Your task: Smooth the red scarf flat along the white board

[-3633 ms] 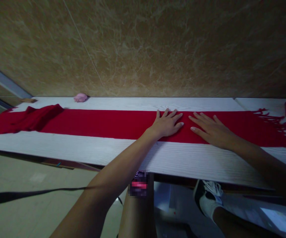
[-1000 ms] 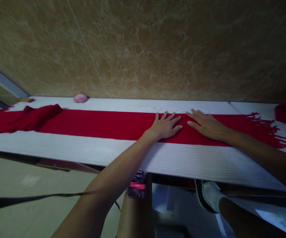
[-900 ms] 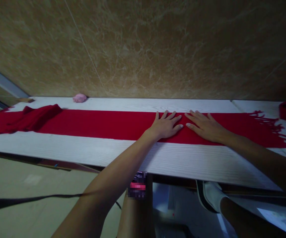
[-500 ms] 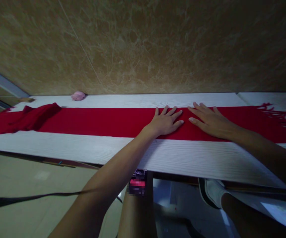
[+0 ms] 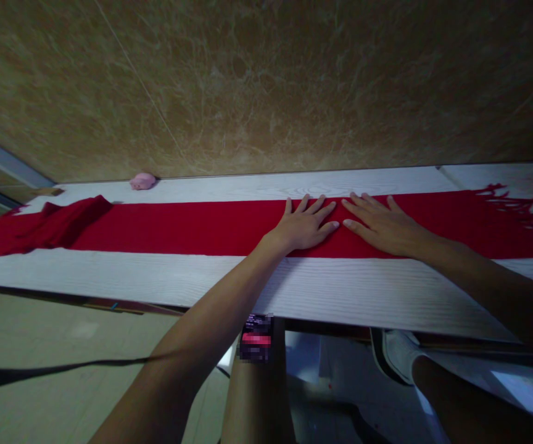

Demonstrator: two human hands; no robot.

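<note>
Red scarf (image 5: pixel 202 228) on wht tbl (image 5: pixel 146 276), both hands (image 5: pixel 302 227) (image 5: pixel 381 225) palm-down atop.

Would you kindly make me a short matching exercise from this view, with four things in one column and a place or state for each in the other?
Things:
1. left hand
2. right hand
3. long red scarf
4. small pink figure

Places and states:
A. at the foot of the marbled wall
B. palm down, nearer the fringe at right
C. stretched along the white tabletop
D. palm down, nearer the bunched folds

Pairs: 1-D, 2-B, 3-C, 4-A
</note>
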